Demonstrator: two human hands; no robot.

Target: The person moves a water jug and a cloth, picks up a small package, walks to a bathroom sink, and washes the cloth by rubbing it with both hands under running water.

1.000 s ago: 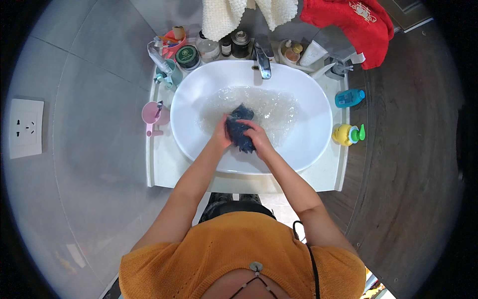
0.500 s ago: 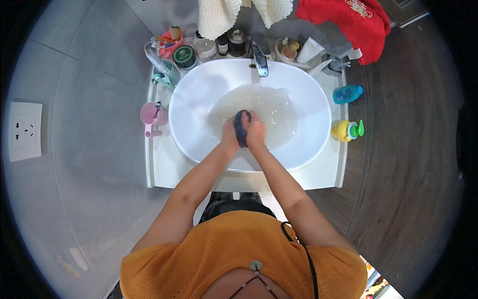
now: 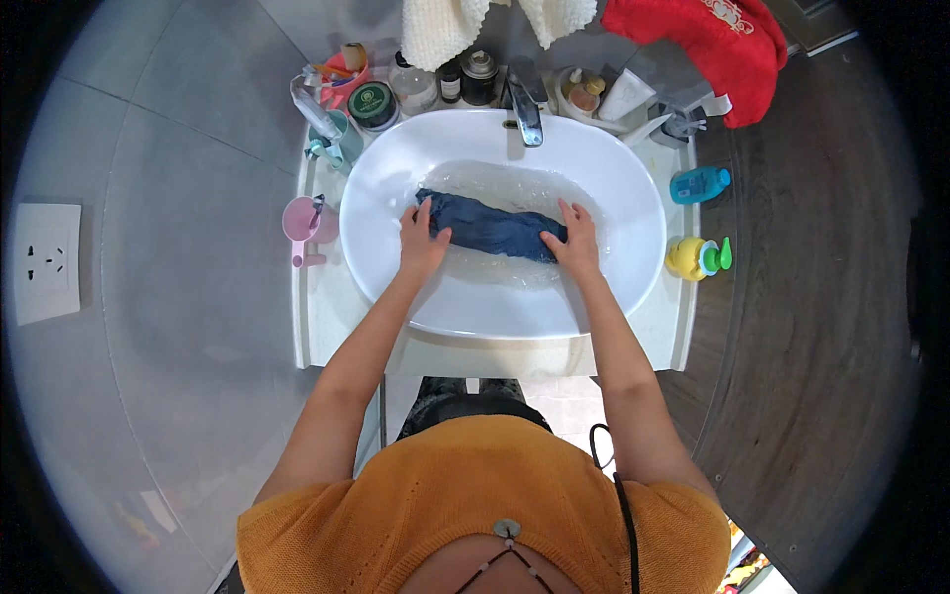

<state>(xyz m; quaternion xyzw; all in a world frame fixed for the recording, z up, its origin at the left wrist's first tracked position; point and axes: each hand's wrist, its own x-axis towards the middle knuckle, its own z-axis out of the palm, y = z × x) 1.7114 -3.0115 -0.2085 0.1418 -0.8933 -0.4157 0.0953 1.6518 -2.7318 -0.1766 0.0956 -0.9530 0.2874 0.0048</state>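
Observation:
A dark blue wet cloth (image 3: 490,226) lies stretched out sideways in the water of a white oval sink (image 3: 381,277). Whether it is a towel or a garment I cannot tell. My left hand (image 3: 424,243) rests at the cloth's left end, its fingers spread and the thumb apart. At the other end my right hand (image 3: 576,241) touches the cloth with thumb and fingers apart, also open. Bubbly water surrounds the cloth. Above the sink's far rim stands the metal faucet (image 3: 525,111).
Behind the sink sit a green-lidded jar (image 3: 372,104), several bottles and cups. A pink mug (image 3: 309,220) stands left; a blue bottle (image 3: 699,185) and a yellow pump bottle (image 3: 693,258) are on the right. White (image 3: 440,30) and red towels (image 3: 712,54) hang above.
My hands were close together around the bunched cloth. They have moved apart to either side, and the cloth now lies spread lengthwise in the water.

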